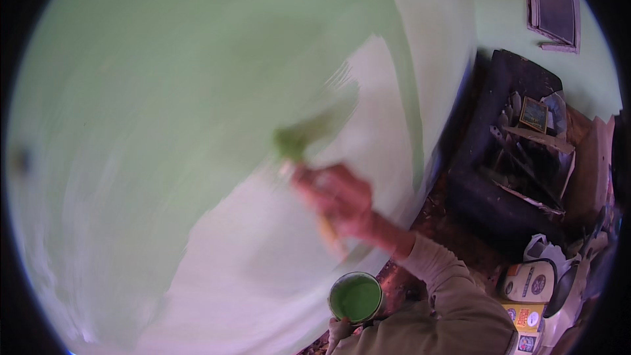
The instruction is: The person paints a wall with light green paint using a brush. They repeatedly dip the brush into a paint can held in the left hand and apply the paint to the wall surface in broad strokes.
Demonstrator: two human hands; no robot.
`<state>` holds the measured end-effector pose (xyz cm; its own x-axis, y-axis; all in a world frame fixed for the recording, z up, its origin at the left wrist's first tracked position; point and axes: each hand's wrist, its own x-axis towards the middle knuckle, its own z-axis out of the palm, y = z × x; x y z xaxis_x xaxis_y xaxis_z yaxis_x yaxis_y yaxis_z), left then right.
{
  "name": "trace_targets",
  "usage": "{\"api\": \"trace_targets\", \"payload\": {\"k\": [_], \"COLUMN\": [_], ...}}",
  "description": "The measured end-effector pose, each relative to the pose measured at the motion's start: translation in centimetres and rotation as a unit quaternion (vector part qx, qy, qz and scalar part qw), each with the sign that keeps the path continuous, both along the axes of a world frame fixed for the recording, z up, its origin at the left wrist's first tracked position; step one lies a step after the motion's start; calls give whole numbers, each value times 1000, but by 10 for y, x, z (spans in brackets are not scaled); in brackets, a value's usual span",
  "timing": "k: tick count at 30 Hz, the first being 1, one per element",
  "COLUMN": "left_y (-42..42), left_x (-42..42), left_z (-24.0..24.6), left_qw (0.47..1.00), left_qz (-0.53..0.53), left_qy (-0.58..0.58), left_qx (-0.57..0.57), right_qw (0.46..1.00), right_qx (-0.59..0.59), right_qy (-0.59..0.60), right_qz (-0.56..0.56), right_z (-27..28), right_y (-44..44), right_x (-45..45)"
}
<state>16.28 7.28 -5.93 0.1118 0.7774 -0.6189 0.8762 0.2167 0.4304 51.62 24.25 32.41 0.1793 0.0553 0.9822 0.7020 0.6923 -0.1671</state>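
Note:
A paintbrush [291, 144] with green-coated bristles is gripped by its pale handle in my right hand [340, 197], which is blurred. The bristles are at the wall [236, 246], along the edge between green paint and a bare whitish area. Below, my left hand [341, 329] holds a round container of green paint [356, 298] at its rim, fingers partly hidden by the container and my sleeve. Fresh-looking green covers the wall's upper left, with a green strip running down the right of the whitish part.
At the right stands a dark armchair [522, 66] with an open cardboard box [540, 139], a small framed picture [534, 114] and other items. Nearer are a white plastic bag [547, 251] and printed containers [530, 281]. A framed opening [554, 5] is in the far wall.

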Motion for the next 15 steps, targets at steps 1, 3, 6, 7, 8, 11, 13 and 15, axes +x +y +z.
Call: {"api": "trace_targets", "payload": {"k": [1,3,6,7,8,11,13,15], "left_y": [3,6,3,0,-1,-1,0,1], "left_x": [3,30,37,34,32,30,28,28], "left_z": [1,31,49,50,50,39,39,46], "left_qw": [1000,984,987,990,992,992,997,983], "left_qz": [-22,170,124,104,81,110,35,-125], "left_qy": [14,-50,-102,-98,-96,-60,-21,61], "left_qx": [6,-26,4,16,28,35,60,118], "right_qw": [998,986,967,941,875,892,904,919], "right_qx": [12,-50,-54,-88,-95,-89,-82,-81], "right_qy": [-29,-10,87,182,285,345,352,347], "right_qz": [53,158,235,273,379,280,229,171], "right_z": [-4,-4,-11,-20,-27,-38,-40,-43], "right_y": [-10,-30,-9,3,15,48,60,71], "right_x": [-20,-32,19,39,67,155,193,226]}}
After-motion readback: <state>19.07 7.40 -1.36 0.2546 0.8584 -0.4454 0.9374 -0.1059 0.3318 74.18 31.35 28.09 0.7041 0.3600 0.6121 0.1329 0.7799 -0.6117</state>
